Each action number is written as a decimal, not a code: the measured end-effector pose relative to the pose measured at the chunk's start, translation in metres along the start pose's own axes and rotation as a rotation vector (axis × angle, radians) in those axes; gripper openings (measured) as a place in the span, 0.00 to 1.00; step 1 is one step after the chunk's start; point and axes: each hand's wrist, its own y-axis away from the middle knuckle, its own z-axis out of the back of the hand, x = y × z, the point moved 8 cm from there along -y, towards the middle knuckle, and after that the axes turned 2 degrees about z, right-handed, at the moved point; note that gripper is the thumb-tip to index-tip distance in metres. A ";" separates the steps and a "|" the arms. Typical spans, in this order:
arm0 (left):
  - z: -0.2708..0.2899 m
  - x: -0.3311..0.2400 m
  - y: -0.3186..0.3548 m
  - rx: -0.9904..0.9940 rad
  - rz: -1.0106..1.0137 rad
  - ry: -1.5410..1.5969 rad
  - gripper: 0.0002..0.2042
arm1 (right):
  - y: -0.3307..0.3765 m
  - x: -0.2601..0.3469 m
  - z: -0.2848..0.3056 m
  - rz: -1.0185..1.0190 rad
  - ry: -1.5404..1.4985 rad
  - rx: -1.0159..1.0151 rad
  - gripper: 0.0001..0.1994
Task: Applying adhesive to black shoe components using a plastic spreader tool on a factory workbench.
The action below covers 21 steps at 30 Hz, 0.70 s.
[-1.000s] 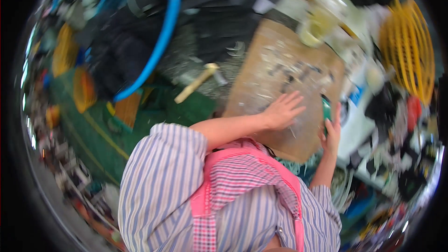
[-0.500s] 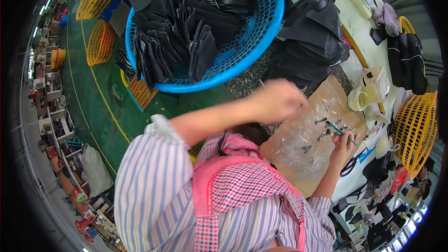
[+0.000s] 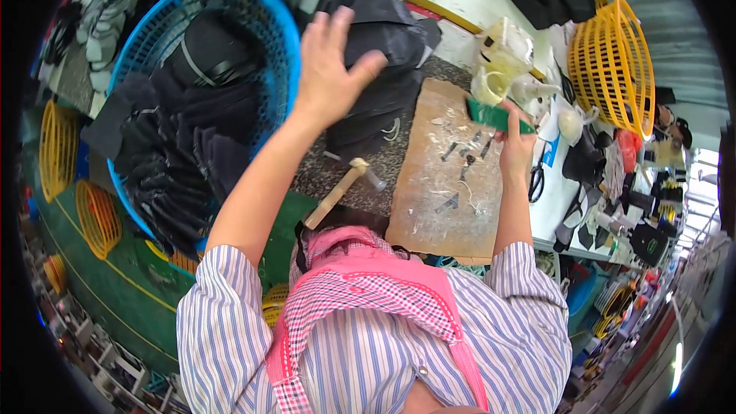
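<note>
Tool [image 3: 484,113], flat and green, juts leftward from my right grip [image 3: 516,144], which pinches one end, presumably leaving its far edge free above the board [image 3: 418,222]; remotely, I see my left grip [image 3: 331,78] spread wide, beside black pieces [image 3: 399,40].

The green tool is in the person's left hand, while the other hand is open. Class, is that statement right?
Not quite: the head view shows the green tool in the right hand; the other hand, the left hand, is indeed open.
</note>
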 end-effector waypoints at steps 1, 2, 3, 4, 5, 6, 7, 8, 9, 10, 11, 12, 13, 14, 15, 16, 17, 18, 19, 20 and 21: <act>-0.017 0.019 -0.014 -0.028 0.090 0.112 0.32 | -0.013 -0.003 0.016 0.018 0.056 -0.108 0.11; -0.030 0.029 -0.026 -0.060 0.164 0.063 0.32 | -0.025 -0.011 0.031 0.056 0.091 -0.168 0.09; -0.045 0.043 -0.033 -0.053 0.227 0.077 0.34 | -0.037 -0.018 0.041 0.093 0.121 -0.220 0.08; -0.061 0.062 -0.034 -0.026 0.394 0.035 0.37 | -0.048 -0.028 0.046 0.078 0.111 -0.242 0.08; -0.071 0.074 -0.035 0.038 0.539 0.028 0.40 | -0.055 -0.034 0.052 0.102 0.132 -0.272 0.07; -0.077 0.080 -0.039 0.120 0.579 -0.014 0.43 | -0.060 -0.040 0.059 0.125 0.154 -0.302 0.06; -0.083 0.085 -0.043 0.205 0.618 -0.056 0.46 | -0.062 -0.044 0.064 0.102 0.151 -0.326 0.06; -0.084 0.097 -0.046 0.207 0.612 -0.057 0.45 | -0.066 -0.042 0.062 0.112 0.150 -0.354 0.06; -0.085 0.109 -0.048 0.207 0.607 -0.057 0.45 | -0.070 -0.043 0.059 0.122 0.150 -0.381 0.07; -0.082 0.098 -0.051 0.153 0.605 0.044 0.40 | -0.074 -0.059 0.065 0.103 0.156 -0.407 0.07; -0.084 0.079 -0.055 0.189 0.595 0.331 0.33 | -0.081 -0.071 0.072 0.134 0.149 -0.413 0.07; -0.073 0.065 -0.058 0.158 0.568 0.366 0.26 | -0.086 -0.076 0.073 0.170 0.133 -0.406 0.07; -0.068 0.038 -0.060 0.146 0.498 0.453 0.23 | -0.084 -0.077 0.077 0.161 0.141 -0.426 0.07; -0.053 0.005 -0.063 0.129 0.437 0.356 0.20 | -0.083 -0.070 0.074 0.157 0.113 -0.409 0.08; -0.049 -0.001 -0.060 0.140 0.413 0.478 0.18 | -0.083 -0.063 0.069 0.156 0.079 -0.383 0.08; -0.048 -0.005 -0.058 0.133 0.404 0.522 0.17 | -0.081 -0.056 0.070 0.149 0.093 -0.378 0.07; -0.039 -0.011 -0.057 0.117 0.397 0.555 0.16 | -0.082 -0.056 0.069 0.137 0.088 -0.376 0.07; -0.034 -0.012 -0.055 0.097 0.461 0.648 0.16 | -0.083 -0.052 0.070 0.193 0.183 -0.396 0.07; -0.022 -0.013 -0.054 0.057 0.516 0.733 0.16 | -0.085 -0.045 0.066 0.261 0.264 -0.407 0.07; -0.019 0.000 -0.051 0.123 0.626 0.765 0.19 | -0.088 -0.051 0.063 0.215 0.290 -0.400 0.08; -0.023 0.018 -0.043 0.170 0.696 0.784 0.21 | -0.088 -0.058 0.061 0.213 0.273 -0.392 0.08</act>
